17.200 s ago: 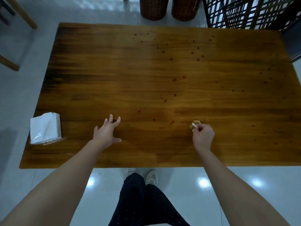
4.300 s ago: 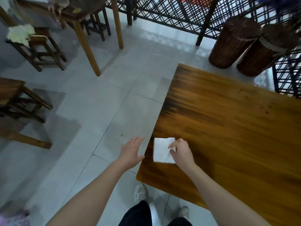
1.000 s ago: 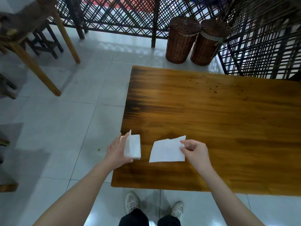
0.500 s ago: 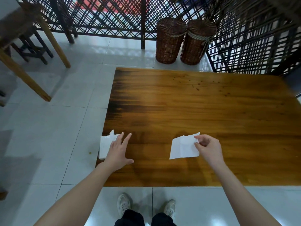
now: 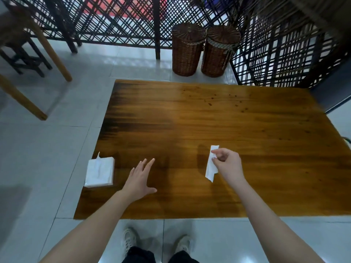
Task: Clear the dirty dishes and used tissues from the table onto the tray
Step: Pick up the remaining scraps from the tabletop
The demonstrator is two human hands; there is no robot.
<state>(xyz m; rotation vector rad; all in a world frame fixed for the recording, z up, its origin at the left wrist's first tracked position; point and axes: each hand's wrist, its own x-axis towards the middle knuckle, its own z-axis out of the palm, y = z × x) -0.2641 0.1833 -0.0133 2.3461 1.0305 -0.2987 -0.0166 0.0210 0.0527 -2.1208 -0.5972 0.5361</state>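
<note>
Right hand [image 5: 227,165] pinches a tissue [image 5: 211,164] above the table [image 5: 190,120]; left hand [image 5: 139,180] hovers, fingers straight.

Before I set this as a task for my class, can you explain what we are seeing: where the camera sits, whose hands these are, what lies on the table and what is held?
There is no machine here. A person wears a wide-angle camera on the head, looking forward and down, so you see their own forearms and their shoes. The current picture comes from that head camera.

The left hand is spread open over the wooden table, fingers straight, holding nothing. The right hand pinches a white tissue sheet between thumb and fingertips.

A white tissue pack lies near the table's left edge, one sheet poking up. Small dark spots dot the far part of the tabletop. Beyond it stand two wicker baskets and a dark lattice screen. No tray or dishes are in view.
</note>
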